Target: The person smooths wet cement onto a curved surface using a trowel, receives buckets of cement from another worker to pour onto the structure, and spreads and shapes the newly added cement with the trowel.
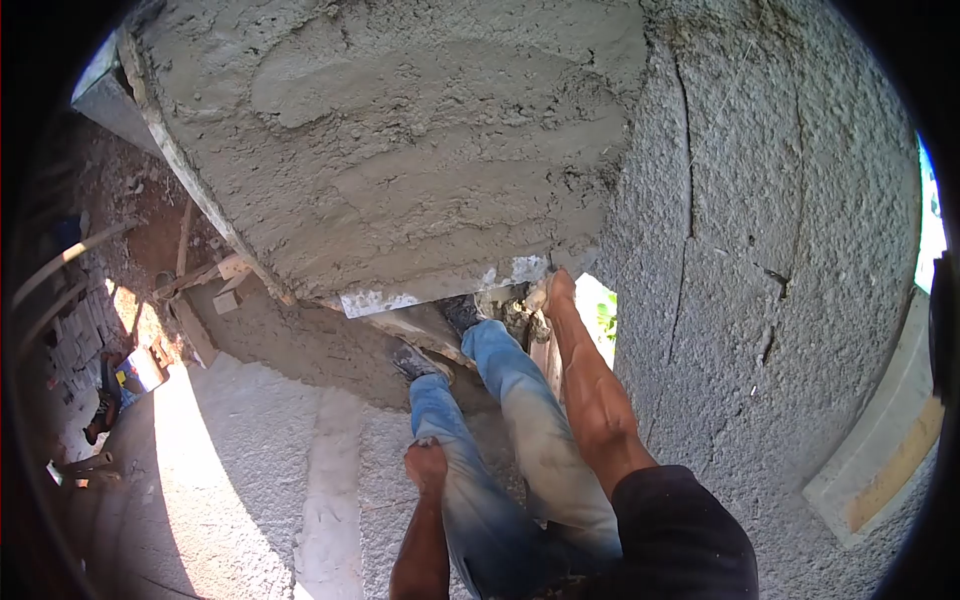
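Note:
My right hand (553,292) reaches down past my knee, its fingers wrapped round the right end of a straight board (445,287) with white blotches. The board lies along the near edge of a broad patch of wet mortar (430,150), which shows rough ridges and trowelled bands. My left hand (427,461) is closed in a fist against my left leg, with nothing visible in it. Both legs, in stained blue jeans (490,480), are bent below the board. Dark shoes (415,360) stand on a lower ledge.
A rough grey wall (770,230) with cracks rises on the right. A wooden strip (190,175) borders the mortar at left. Brick pieces (230,290), planks and a bucket (138,370) lie lower left. A curved concrete piece (885,440) is at far right.

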`<state>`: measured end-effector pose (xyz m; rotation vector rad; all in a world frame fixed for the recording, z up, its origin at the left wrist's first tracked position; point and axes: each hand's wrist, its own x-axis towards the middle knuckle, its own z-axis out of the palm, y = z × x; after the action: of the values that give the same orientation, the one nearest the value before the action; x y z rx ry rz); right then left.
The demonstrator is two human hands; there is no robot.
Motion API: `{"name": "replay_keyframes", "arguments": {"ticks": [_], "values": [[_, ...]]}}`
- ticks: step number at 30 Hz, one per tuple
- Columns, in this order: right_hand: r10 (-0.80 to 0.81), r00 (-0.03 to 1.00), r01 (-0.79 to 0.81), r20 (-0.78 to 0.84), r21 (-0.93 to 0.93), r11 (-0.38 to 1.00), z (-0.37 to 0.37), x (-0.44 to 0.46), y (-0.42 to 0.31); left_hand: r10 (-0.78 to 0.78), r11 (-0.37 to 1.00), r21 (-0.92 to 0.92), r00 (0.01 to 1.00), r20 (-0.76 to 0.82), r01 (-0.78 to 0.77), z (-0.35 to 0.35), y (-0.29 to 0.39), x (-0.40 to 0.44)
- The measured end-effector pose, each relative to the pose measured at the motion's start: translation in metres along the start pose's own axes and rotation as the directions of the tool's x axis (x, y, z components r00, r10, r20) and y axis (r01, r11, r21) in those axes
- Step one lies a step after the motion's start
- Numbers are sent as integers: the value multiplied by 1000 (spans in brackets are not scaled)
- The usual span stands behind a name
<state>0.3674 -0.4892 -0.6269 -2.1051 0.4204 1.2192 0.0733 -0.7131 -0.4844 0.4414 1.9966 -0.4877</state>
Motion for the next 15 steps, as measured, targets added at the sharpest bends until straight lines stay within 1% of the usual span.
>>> {"name": "replay_keyframes", "arguments": {"ticks": [1, 2, 4, 5, 6, 8, 9, 10, 12, 13, 14, 15], "values": [[-44, 999, 43, 29, 7, 999, 1, 0, -10, -8, 1000, 10, 1000, -12, 8, 1, -1, 3], [-52, 998, 51, 40, 11, 999, 6, 2, -20, -15, 1000, 16, 1000, -20, 16, 5, 1, 7], [41, 955, -76, 295, 109, 991, 5, 8, -35, -4, 1000, 12, 1000, -12, 4, 1, 3, 11], [-12, 992, 6, 123, 49, 999, 17, 3, -39, -7, 1000, 9, 1000, 7, 6, 2, 2, 5], [-18, 992, 11, 124, 55, 998, 18, -4, -38, 1, 1000, 8, 1000, 4, -1, 4, 0, 6], [-72, 997, 68, 38, 101, 993, 27, -16, -38, -16, 998, 57, 1000, -13, 17, 6, -2, 10], [-246, 967, 248, -62, 31, 968, 4, 52, -6, -15, 998, 68, 1000, -9, 16, 3, -5, 6], [-250, 966, 253, -66, 37, 967, -4, 46, -10, -9, 999, 50, 1000, -6, 10, 1, -2, 6], [-356, 931, 322, -76, -286, 903, -23, 19, -14, -8, 1000, 25, 1000, 0, 8, 2, 5, 6], [-392, 917, 342, -77, -359, 869, -28, 11, -16, -11, 1000, 26, 1000, 0, 11, 1, 6, 7], [-384, 920, 331, -82, -363, 871, -34, 1, -13, -16, 999, 36, 1000, 2, 16, 0, 3, 5], [-392, 918, 314, -65, -485, 816, -31, -34, -26, -18, 999, 43, 1000, 5, 18, -1, 2, 4]]}}
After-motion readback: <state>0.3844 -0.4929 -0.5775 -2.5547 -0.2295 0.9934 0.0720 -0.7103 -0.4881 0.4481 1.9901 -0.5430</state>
